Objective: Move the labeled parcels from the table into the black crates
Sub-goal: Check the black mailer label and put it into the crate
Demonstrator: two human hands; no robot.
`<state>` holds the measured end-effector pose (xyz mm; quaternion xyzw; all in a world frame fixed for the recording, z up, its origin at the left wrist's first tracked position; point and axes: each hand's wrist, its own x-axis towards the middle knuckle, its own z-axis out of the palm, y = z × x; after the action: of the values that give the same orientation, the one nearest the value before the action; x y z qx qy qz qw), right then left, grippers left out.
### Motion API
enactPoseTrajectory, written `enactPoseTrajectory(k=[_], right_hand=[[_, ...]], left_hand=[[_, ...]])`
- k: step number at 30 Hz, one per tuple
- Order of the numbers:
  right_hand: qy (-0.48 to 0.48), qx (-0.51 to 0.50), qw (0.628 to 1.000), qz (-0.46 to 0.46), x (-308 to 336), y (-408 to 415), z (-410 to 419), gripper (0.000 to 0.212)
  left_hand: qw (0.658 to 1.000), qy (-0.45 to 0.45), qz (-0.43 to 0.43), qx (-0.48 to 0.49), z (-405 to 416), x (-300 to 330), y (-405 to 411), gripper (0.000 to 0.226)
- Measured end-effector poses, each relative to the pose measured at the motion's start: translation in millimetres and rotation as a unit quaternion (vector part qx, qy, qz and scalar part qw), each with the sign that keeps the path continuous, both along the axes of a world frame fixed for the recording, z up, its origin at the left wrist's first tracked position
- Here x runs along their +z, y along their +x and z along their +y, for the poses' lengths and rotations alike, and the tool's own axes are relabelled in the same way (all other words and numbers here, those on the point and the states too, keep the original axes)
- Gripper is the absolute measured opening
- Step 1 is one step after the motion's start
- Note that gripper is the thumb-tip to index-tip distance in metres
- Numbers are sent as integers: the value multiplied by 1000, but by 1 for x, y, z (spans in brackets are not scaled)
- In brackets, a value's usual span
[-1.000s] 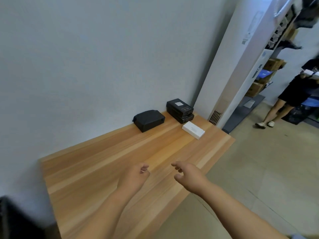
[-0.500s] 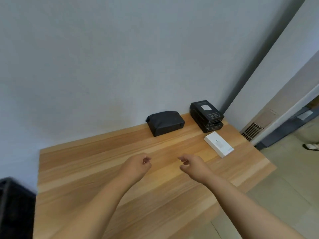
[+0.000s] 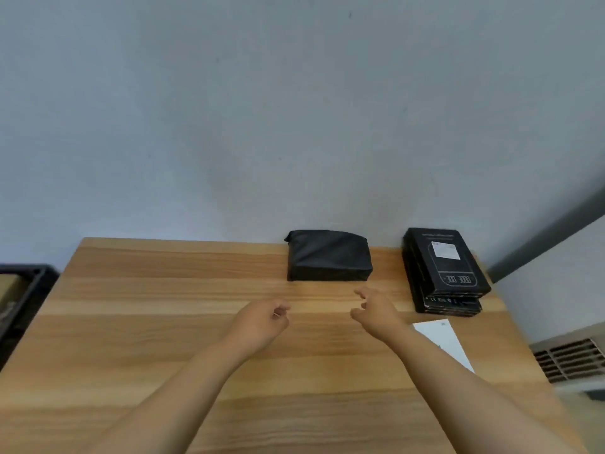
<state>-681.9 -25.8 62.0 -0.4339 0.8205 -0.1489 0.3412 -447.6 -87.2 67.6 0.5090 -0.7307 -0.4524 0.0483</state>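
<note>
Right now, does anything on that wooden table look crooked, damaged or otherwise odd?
Only small things. The top box of the stack of black boxes sits slightly offset from the one beneath. The white box lies at an angle to the table edge. Nothing looks spilled or damaged.

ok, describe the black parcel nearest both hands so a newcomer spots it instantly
Follow the wooden table to its back edge against the grey wall. The soft black wrapped parcel lies there, left of the stacked black boxes; unlike them, it's rounded and shows no label.
</note>
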Motion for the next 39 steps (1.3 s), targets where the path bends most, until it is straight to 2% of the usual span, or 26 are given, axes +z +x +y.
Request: enactPoseTrajectory(k=[7,14,17,19,21,22,26,29,36,39], right_hand=[[10,12,1000,9,-36,-56,-61,78],[-1,6,1000,-1,-69,-75,-92,96],[-14,-12,998,64,-69,-70,-93,98],[-7,-16,987,157,-66,-67,-96,92],[6,49,962,267,-63,-65,-103,92],[9,84,956,282,-62,-65,-108,97],[51,216,946,237,-66,-60,-127,120],[71,259,926,265,-67,-50,-127,130],[102,259,913,296,-56,-27,-102,122],[84,231,933,265,-49,-15,-83,118]], left_hand=[[998,-22,-60,30,-32,-24,-41,33],[995,-6,-86,57,-38,-51,-57,36],[994,11,-90,64,-38,-57,-60,36],[994,15,-93,64,-39,-58,-60,36],[994,13,-92,65,-40,-59,-59,36],[993,11,-92,66,-41,-59,-58,36],[993,7,-96,73,-42,-60,-51,36],[992,11,-97,79,-39,-60,-47,36],[993,4,-78,84,-27,-51,-32,34],[994,8,-69,86,-21,-46,-25,33]])
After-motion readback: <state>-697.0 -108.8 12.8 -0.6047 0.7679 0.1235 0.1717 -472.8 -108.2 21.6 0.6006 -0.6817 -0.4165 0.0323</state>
